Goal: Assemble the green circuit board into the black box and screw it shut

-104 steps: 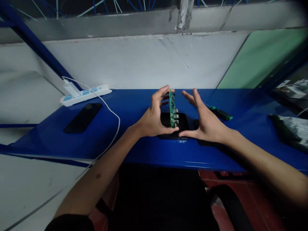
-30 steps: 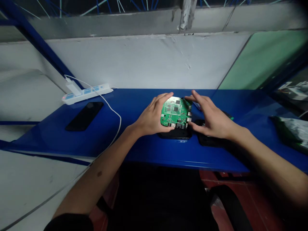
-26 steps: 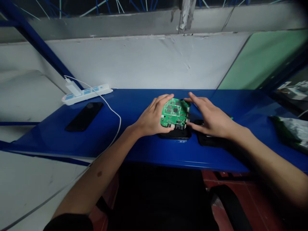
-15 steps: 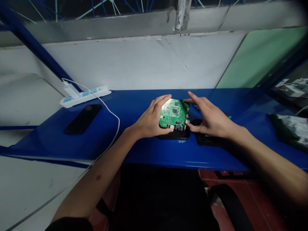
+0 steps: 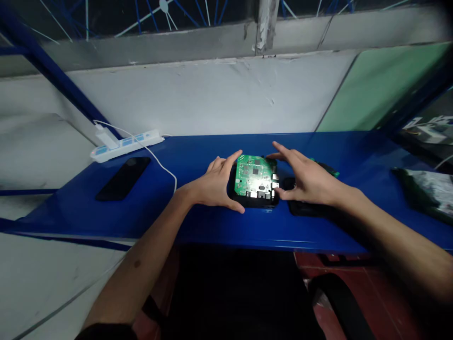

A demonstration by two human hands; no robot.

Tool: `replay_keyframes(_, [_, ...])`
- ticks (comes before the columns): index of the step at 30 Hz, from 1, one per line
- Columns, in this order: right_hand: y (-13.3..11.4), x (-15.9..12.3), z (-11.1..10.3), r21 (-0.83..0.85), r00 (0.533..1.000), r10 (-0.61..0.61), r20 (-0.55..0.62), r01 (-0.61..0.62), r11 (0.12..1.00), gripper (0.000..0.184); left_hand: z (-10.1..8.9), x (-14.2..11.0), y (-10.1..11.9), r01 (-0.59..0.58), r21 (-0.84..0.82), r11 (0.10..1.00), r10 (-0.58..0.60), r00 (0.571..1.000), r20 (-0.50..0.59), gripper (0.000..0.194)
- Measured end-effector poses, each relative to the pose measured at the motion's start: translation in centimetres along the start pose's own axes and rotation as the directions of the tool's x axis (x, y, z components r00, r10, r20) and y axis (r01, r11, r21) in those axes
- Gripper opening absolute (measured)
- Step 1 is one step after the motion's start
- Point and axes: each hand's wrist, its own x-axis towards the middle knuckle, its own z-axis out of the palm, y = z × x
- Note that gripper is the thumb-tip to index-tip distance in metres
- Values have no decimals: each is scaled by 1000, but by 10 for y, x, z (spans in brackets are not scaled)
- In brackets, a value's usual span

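Observation:
A green circuit board (image 5: 251,177) with chips and metal ports lies over a black plastic case (image 5: 244,202) on the blue table, its ports facing the near and right edges. To the left, my left hand (image 5: 215,183) is open, thumb and fingers spread around the case's left side and apart from the board. My right hand (image 5: 306,177) grips the board's right side, its thumb by the ports at the near right corner and a finger at the far edge; the index finger is raised. Beneath this hand lies another black part (image 5: 304,208), partly hidden.
A black phone (image 5: 123,179) lies at the left, before a white power strip (image 5: 127,145) with a plugged-in charger. Its white cable (image 5: 164,167) runs towards my left forearm. A green item (image 5: 323,167) lies behind my right hand, and a silvery bag (image 5: 430,191) at the far right.
My left hand has let go of the board and moved left, its fingers spreading wider. The board sits lower over the case. My right hand has stayed at the board's right side.

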Motion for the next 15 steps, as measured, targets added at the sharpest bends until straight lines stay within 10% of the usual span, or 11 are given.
replay_keyframes(5, [-5, 0, -2, 19, 998, 0, 62, -2, 1000, 105, -10, 0, 18, 182, -14, 983, -178, 975, 132, 149])
replay_keyframes(15, [-3, 1, 2, 83, 993, -1, 116, -9, 997, 107, -4, 6, 12, 75, 68, 995, -81, 992, 94, 135])
